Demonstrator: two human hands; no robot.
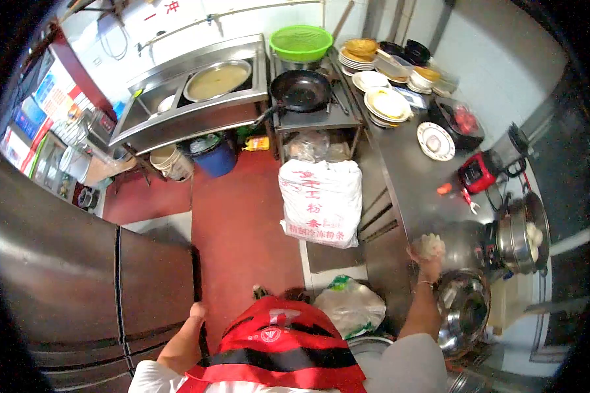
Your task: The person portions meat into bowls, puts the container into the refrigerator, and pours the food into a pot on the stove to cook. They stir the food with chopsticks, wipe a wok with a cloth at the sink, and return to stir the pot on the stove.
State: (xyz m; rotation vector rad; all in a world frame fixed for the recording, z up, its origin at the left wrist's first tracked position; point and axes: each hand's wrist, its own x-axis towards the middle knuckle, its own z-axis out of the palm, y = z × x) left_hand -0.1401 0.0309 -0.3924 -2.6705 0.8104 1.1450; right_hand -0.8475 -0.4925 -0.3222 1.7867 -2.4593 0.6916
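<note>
Over the edge of the steel counter (pixel 416 196), my right hand (pixel 429 267) is closed around a pale thing with a scalloped edge (pixel 430 245). Its exact kind is too blurred to tell. Close to that hand, on the right, stands a shiny steel bowl (pixel 463 313). Farther right, a steamer pot (pixel 512 237) has white buns (pixel 534 241) at its side. My left hand (pixel 197 310) hangs low beside the steel refrigerator (pixel 157 281); its fingers are not clearly visible.
Plates (pixel 387 105) are stacked along the counter near a red appliance (pixel 477 175). Ahead are a black wok (pixel 301 90), a green basket (pixel 301 42) and a sink (pixel 196 111). A white printed sack (pixel 321 203) and a plastic bag (pixel 351 306) sit below the counter.
</note>
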